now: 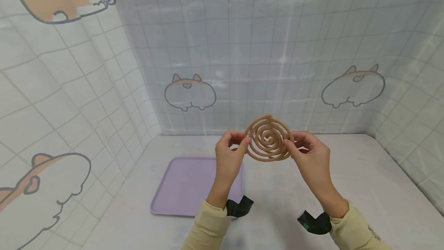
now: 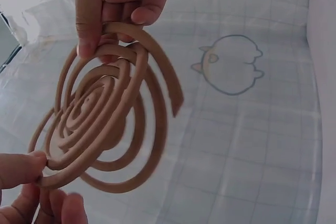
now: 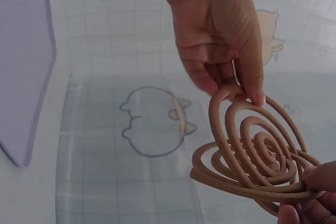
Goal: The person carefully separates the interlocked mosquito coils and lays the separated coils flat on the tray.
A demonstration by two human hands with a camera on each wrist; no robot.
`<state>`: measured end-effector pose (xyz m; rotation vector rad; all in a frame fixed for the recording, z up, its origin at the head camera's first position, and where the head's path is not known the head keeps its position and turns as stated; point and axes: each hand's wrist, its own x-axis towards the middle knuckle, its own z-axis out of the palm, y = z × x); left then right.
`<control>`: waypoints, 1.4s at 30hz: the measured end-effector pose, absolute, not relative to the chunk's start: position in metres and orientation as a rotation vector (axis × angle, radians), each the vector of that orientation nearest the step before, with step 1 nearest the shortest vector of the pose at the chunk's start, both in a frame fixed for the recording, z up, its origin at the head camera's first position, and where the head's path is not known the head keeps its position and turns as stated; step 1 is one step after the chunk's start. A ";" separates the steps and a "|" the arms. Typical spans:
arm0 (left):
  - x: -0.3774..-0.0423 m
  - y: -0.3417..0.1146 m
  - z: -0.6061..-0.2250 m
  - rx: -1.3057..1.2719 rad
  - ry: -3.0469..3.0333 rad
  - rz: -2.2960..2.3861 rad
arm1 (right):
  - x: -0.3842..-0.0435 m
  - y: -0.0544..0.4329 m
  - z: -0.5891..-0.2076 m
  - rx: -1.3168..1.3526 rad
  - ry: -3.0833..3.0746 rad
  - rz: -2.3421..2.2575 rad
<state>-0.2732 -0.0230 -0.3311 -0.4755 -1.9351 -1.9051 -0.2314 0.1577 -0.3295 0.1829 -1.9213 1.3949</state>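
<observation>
Two brown mosquito coils (image 1: 268, 139), nested in each other, are held up above the table and appear as a round spiral in the head view. From the wrist views their rings cross at an angle, partly apart but still interlaced. My left hand (image 1: 227, 159) pinches the rim on the left side between thumb and fingers. On the opposite side my right hand (image 1: 315, 159) grips the rim the same way. A loose tapered coil end (image 2: 176, 106) sticks out in the left wrist view. Some fingertips are hidden behind the rings.
A light purple tray (image 1: 189, 182) lies on the white table (image 1: 277, 192) at left, partly behind my left forearm. Curtain walls (image 1: 270, 49) with a grid and cartoon dogs enclose the back and sides. A black band (image 1: 239, 206) sits on each wrist.
</observation>
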 end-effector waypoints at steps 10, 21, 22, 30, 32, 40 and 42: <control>-0.282 -0.016 -0.342 -0.584 -1.916 -2.094 | -0.227 0.156 -0.330 0.132 -1.915 1.480; -0.291 -0.015 -0.343 -0.723 -1.968 -2.246 | -0.227 0.156 -0.330 0.188 -1.899 1.467; -0.291 -0.015 -0.344 -0.732 -1.958 -2.266 | -0.227 0.156 -0.330 0.192 -1.899 1.470; -0.290 -0.013 -0.345 -0.712 -1.893 -2.305 | -0.225 0.155 -0.331 0.193 -1.905 1.489; -0.290 -0.012 -0.345 -0.709 -1.867 -2.307 | -0.225 0.155 -0.332 0.191 -1.916 1.478; -0.288 -0.008 -0.346 -0.708 -1.851 -2.227 | -0.224 0.156 -0.331 0.193 -2.023 1.387; -0.287 -0.008 -0.347 -0.716 -1.866 -2.196 | -0.225 0.157 -0.332 0.194 -2.058 1.364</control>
